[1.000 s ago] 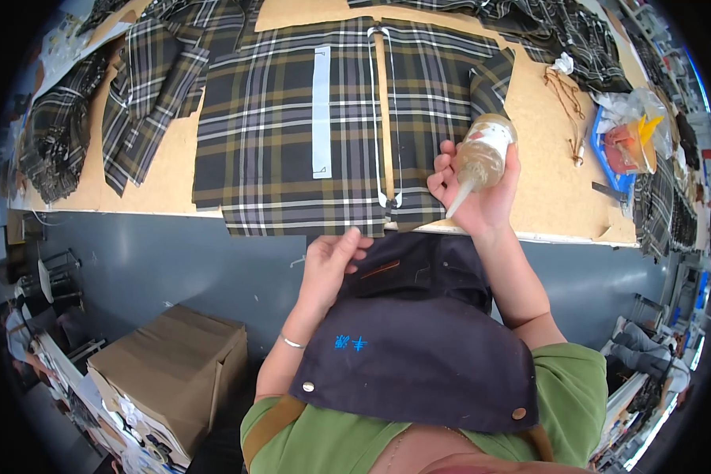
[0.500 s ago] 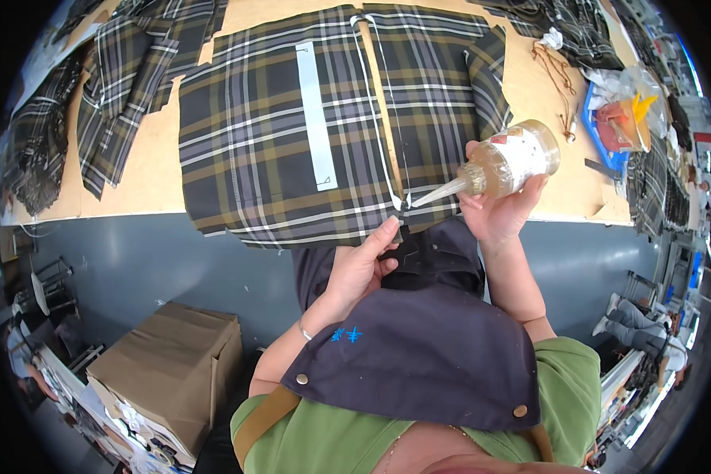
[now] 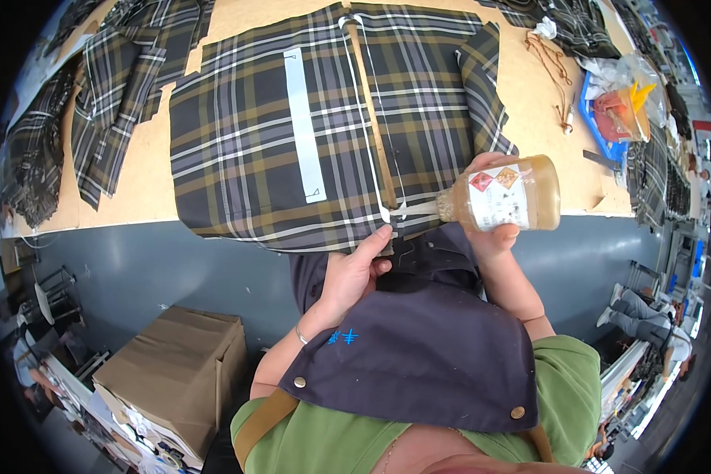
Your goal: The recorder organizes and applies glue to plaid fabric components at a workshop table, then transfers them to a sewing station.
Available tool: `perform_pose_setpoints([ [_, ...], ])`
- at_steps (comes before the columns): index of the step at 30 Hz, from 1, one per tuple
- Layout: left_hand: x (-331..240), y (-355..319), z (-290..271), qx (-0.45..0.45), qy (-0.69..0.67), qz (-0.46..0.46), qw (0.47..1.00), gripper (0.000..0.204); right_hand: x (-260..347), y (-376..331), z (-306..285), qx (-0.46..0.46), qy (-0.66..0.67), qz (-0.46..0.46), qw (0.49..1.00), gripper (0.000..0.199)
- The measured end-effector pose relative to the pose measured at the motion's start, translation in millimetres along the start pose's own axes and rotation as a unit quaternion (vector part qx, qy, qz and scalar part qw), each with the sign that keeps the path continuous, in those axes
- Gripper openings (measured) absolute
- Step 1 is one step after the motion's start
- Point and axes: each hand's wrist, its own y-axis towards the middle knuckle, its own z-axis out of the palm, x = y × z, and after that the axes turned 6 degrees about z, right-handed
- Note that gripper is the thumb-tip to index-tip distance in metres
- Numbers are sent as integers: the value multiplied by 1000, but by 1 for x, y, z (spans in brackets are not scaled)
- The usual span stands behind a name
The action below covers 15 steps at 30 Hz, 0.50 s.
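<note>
Holding yel. btl [image 3: 543, 193], wht label [image 3: 494, 207]

We count two hands [image 3: 351, 278], one bottle [image 3: 533, 193] mid-frame; one white strip [image 3: 303, 130] upper middle; one brown box [image 3: 170, 355] lower left.

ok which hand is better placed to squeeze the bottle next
The right hand, probably: it grips the bottle, with the nozzle pointing across the cloth, while the left hand holds the cloth's near edge.
</note>
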Motion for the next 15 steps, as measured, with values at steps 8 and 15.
perform_pose_setpoints([
  [8, 3, -2, -2, -7, 90, 43, 995, 17, 1, 5, -3, -14, -63, -108, 992, 91],
  [15, 3, -2, -3, 1, 120, 87, 989, 20, 5, 3, -2, 4, -86, -75, 993, 97],
])
